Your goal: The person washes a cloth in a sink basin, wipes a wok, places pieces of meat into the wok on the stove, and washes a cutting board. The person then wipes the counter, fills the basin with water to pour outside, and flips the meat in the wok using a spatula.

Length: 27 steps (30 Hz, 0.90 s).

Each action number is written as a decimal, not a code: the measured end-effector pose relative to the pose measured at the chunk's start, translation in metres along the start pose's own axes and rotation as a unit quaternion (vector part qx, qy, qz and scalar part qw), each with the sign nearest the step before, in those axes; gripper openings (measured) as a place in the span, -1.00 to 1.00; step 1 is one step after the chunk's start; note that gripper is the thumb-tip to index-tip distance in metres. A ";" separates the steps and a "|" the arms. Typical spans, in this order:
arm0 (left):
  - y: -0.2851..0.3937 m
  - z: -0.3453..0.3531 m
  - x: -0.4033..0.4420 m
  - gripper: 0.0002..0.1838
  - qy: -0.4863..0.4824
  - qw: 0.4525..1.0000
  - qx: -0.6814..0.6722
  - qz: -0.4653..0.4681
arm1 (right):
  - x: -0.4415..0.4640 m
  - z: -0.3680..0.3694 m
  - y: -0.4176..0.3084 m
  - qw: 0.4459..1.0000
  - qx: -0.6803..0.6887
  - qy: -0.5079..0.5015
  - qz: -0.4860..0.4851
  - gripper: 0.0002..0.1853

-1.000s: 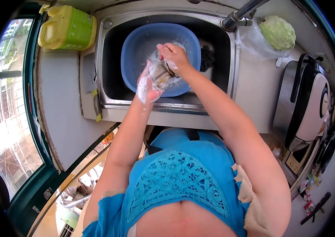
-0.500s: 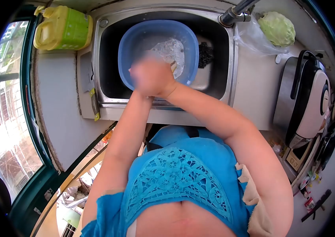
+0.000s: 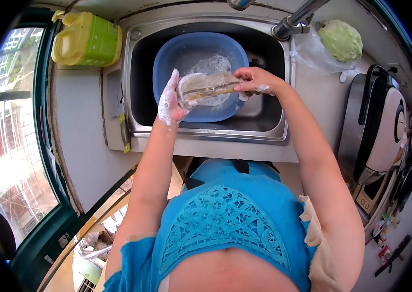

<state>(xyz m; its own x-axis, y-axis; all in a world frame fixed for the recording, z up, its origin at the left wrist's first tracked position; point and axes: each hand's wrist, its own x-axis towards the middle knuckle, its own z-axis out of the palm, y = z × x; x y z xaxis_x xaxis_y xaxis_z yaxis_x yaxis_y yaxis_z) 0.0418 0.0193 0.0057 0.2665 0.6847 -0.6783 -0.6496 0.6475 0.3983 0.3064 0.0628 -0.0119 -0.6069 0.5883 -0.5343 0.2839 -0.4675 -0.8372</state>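
The right hand (image 3: 257,81) has its fingers closed in a pinch on one end of a wet, striped cloth (image 3: 208,88), over the right rim of the blue basin (image 3: 164,53). The left hand (image 3: 169,101), coated in lather, is at the basin's left rim with its fingers straight and spread away from a curl; the cloth's other end lies against its palm, and I cannot tell whether the thumb presses on it.

What has changed is the gap between the hands. Half a second ago they were together in a blur over the basin's near left side, and before that the cloth was bunched between them. Now they are apart and the cloth runs lengthwise between them, above the basin, its dark stripe showing. To my eye that means the rubbing has paused and a longer stretch of cloth lies within reach of both hands.

Below, white suds (image 3: 215,63) lie inside the basin, which sits in the steel sink (image 3: 206,134). A dark scrubber (image 3: 256,63) peeks out just right of the basin. Farther out on the table (image 3: 308,117), a cabbage (image 3: 340,40) is well right of the basin, and a yellow-green jug (image 3: 87,39) stands to its left.
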 end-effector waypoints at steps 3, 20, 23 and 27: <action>0.002 -0.009 0.004 -0.57 -0.014 0.966 0.240 0.092 | -0.010 0.000 0.003 0.996 0.082 -0.014 -0.024 -0.58; -0.012 0.030 0.001 -0.68 0.045 0.918 0.341 0.200 | -0.022 0.020 -0.040 0.926 0.277 0.145 -0.212 -0.66; -0.019 0.037 -0.002 -0.68 0.062 0.960 0.212 0.169 | -0.009 0.042 -0.040 0.920 0.309 0.221 -0.096 -0.55; -0.028 0.039 0.001 -0.76 0.087 0.950 0.202 0.223 | -0.007 0.062 -0.037 0.923 0.349 0.151 -0.058 -0.65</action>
<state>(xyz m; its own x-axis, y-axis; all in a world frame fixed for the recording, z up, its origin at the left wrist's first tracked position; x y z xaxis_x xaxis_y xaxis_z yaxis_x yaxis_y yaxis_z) 0.0878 0.0151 0.0179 -0.1150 0.8783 -0.4640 -0.3341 0.4057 0.8507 0.2544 0.0355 0.0303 -0.3382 0.7696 -0.5416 -0.3813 -0.6382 -0.6688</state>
